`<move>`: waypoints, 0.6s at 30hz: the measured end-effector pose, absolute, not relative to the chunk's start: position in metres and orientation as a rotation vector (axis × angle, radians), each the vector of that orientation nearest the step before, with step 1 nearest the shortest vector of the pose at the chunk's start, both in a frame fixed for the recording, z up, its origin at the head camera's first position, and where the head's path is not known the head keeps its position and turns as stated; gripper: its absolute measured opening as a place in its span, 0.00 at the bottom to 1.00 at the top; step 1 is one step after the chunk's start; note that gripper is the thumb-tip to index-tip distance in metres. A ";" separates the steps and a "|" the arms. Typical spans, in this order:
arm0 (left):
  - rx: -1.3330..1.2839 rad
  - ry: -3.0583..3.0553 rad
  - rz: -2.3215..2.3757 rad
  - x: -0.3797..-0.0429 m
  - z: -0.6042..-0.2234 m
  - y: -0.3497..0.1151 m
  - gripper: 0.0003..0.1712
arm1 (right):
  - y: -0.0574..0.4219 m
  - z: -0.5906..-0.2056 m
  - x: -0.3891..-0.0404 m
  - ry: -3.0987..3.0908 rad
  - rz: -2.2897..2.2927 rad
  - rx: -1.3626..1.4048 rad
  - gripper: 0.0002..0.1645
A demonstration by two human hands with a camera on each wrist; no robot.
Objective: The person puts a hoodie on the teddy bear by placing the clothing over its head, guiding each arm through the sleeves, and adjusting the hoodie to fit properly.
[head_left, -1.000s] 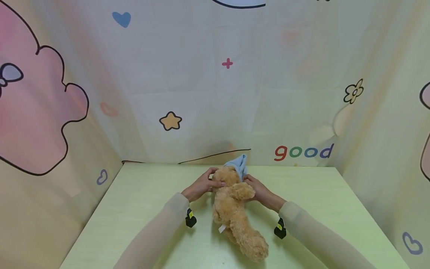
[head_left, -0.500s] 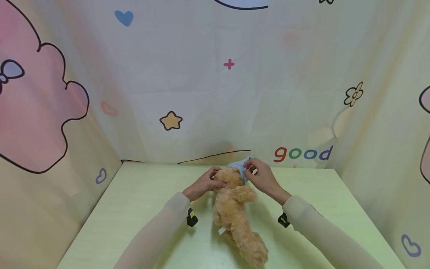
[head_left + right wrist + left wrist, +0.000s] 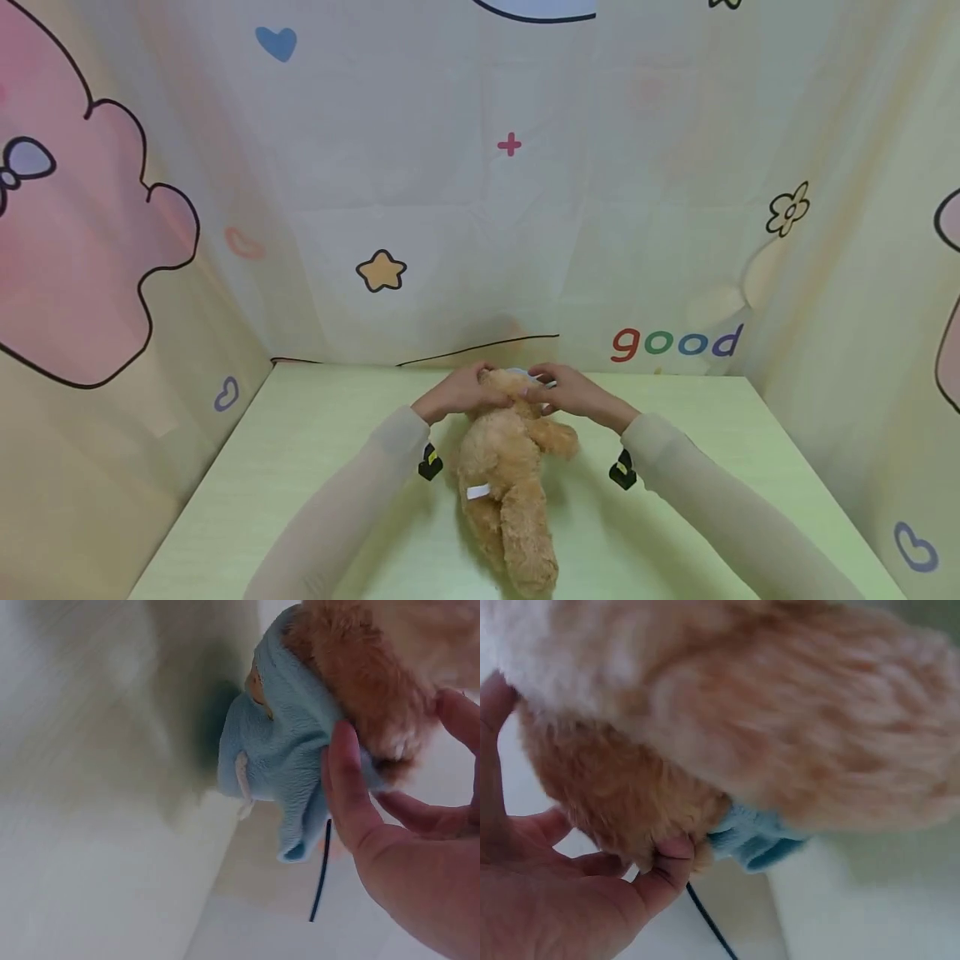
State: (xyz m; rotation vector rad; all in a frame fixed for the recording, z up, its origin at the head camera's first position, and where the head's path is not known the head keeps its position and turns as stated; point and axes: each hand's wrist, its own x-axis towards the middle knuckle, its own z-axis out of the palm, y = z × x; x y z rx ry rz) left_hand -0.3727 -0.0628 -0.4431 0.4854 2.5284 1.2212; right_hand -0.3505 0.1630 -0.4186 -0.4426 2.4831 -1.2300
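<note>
A tan plush toy (image 3: 501, 454) lies back up on the light green table, its head at the far end and a white tag (image 3: 477, 492) low on its body. My left hand (image 3: 459, 392) grips the left side of its head; in the left wrist view, the fingertips pinch the fur. Over the face side of the head sits a light blue cloth (image 3: 292, 731) with a white cord (image 3: 243, 780). My right hand (image 3: 579, 395) holds the right side of the head, its thumb on the fur and one finger pressed against the cloth. The toy's face is mostly hidden.
The table (image 3: 315, 467) meets a printed fabric backdrop (image 3: 450, 208) right behind the toy's head. Similar fabric hangs along the left and right sides. A small black device (image 3: 431, 463) hangs below my left wrist, and another (image 3: 622, 472) below the right.
My right hand first went up to the blue cloth's tip, then down onto the head. The cloth's peak no longer sticks up. The toy's body and legs have swung to the left.
</note>
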 end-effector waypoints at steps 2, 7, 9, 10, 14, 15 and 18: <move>0.530 2.530 1.171 -0.374 -0.441 -0.063 0.46 | 0.164 -0.423 -0.353 2.456 -1.237 -0.418 0.41; 0.566 2.340 1.299 -0.381 -0.458 -0.074 0.34 | 0.171 -0.443 -0.363 2.367 -1.288 -0.330 0.39; 0.554 2.294 1.347 -0.382 -0.467 -0.078 0.29 | 0.175 -0.452 -0.367 2.331 -1.296 -0.310 0.38; 0.554 2.290 1.355 -0.383 -0.471 -0.079 0.28 | 0.178 -0.456 -0.368 2.316 -1.299 -0.300 0.38; 0.556 2.346 1.291 -0.382 -0.479 -0.079 0.30 | 0.185 -0.467 -0.371 2.298 -1.313 -0.299 0.39; 0.552 2.365 1.263 -0.382 -0.480 -0.078 0.31 | 0.185 -0.469 -0.371 2.295 -1.321 -0.297 0.39; 0.531 2.403 1.181 -0.382 -0.478 -0.077 0.34 | 0.187 -0.472 -0.372 2.287 -1.344 -0.318 0.38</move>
